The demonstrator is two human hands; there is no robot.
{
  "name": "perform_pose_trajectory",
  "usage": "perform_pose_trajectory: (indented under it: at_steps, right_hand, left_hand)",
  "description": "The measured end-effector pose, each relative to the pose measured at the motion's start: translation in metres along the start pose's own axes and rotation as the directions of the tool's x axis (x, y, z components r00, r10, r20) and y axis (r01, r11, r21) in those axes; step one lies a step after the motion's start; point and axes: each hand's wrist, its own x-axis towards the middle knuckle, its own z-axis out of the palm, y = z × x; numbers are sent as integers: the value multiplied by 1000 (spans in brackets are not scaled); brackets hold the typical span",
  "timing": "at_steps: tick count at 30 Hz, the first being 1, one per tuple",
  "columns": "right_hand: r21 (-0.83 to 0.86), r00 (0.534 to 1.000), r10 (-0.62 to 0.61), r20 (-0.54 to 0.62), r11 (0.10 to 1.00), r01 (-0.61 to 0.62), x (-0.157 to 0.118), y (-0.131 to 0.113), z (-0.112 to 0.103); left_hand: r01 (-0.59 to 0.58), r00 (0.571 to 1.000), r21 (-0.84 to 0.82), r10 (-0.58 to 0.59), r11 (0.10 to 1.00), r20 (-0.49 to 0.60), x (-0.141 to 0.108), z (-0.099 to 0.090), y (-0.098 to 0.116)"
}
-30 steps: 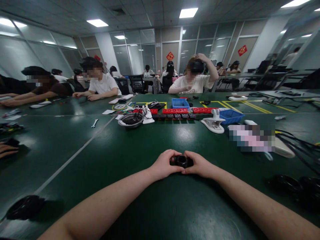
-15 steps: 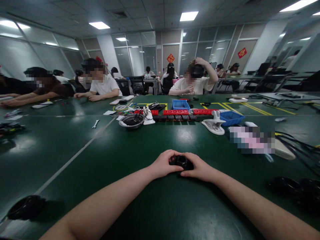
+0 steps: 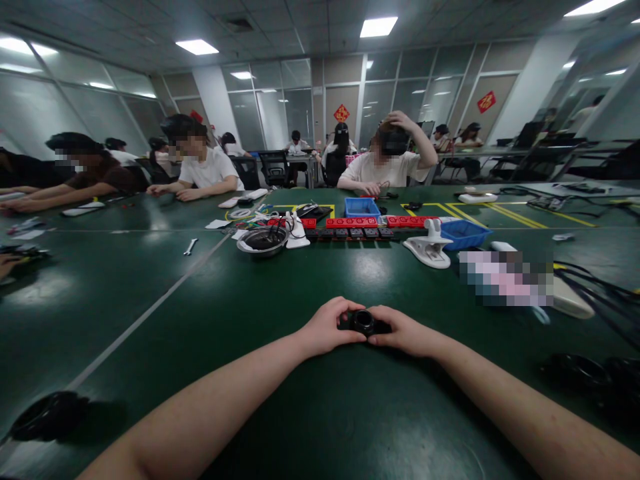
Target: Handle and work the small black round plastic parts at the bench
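Both my hands meet over the green table [image 3: 280, 293], at the middle of the view. Between them sits a small black round part [image 3: 363, 321] with a wide hole facing up. My left hand [image 3: 330, 327] curls round its left side, thumb at the near edge and fingers at the far edge. From the right, my right hand [image 3: 406, 332] holds it in the same way, its thumb and forefinger against the rim. My palms and fingers hide the part's lower and outer sides.
Black ring-shaped parts lie at the lower left [image 3: 50, 415] and lower right [image 3: 575, 373]. Farther off are a metal bowl [image 3: 263, 251], red power strips [image 3: 353, 223], a white clamp base [image 3: 427, 252], a blue tray [image 3: 465, 237] and a wrench [image 3: 191, 247]. People sit across the table.
My right hand has shifted slightly right, and its thumb sits a little apart from the left thumb, so more of the black part shows. The left hand has barely moved.
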Motion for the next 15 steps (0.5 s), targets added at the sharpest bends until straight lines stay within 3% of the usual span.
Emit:
perform_pose_trajectory:
  at_steps: [15]
  right_hand:
    - [91,998,59,-19,994,-57,2,-2,2]
  left_hand:
    - [16,1000,-7,-16,1000,-16,-1,2,3]
